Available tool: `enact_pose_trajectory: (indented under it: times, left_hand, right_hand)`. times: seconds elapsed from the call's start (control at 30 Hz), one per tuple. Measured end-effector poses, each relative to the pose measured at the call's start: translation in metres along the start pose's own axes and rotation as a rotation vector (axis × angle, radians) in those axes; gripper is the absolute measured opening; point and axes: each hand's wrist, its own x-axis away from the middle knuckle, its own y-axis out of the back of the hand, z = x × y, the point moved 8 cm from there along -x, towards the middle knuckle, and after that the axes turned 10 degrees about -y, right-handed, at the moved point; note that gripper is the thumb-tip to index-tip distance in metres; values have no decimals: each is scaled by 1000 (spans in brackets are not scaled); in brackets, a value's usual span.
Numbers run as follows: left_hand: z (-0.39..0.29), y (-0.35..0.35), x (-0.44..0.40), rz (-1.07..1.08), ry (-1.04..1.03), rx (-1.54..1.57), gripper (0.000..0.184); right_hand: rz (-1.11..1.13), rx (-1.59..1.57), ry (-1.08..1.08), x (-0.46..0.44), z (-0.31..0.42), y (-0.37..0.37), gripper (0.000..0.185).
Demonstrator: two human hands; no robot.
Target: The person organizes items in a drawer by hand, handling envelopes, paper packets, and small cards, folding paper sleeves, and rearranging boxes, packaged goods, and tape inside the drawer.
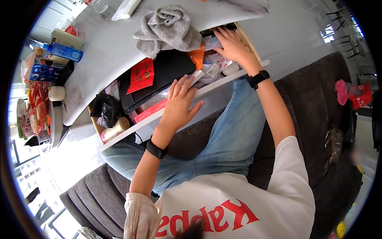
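Observation:
An open drawer (119, 137) full of small items is pulled out over my lap. My left hand (181, 102) is above its front edge, fingers spread, with nothing gripped. Under and beyond that hand lie a flat black case (171, 67), a red envelope (141, 75) and a long red box (149, 112). My right hand (234, 48) reaches into the far right corner, fingers stretched over dark items whose kind is hidden. Close to it are an orange piece (197, 56), a red-and-white packet (221, 61) and a rounded white object (230, 69).
A grey towel (169, 30) lies on the table (107, 51), overhanging the drawer. At the drawer's left end are a black plastic bag (109, 112) and a yellowish roll (117, 128). A blue bottle (65, 51) and boxes stand at left. A dark sofa (314, 103) surrounds my legs.

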Motion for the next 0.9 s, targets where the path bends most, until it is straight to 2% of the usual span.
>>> enact_pose_trajectory:
  times: [0.37, 0.47, 0.57, 0.7, 0.9]
  left_hand:
    - [0, -2, 3, -15, 33, 20, 31]
    - [0, -2, 2, -7, 28, 5, 30]
    - [-1, -2, 0, 16, 30, -3, 29]
    - [-2, -1, -3, 39, 43, -6, 30]
    - [-3, -3, -5, 41, 38, -27, 32]
  right_hand:
    - [44, -193, 1, 22, -10, -1, 58]
    - [39, -169, 12, 7, -15, 3, 57]
    - [-29, 23, -10, -10, -22, 5, 57]
    - [22, 32, 35, -21, -29, -6, 57]
    - [-79, 148, 33, -24, -34, -9, 54]
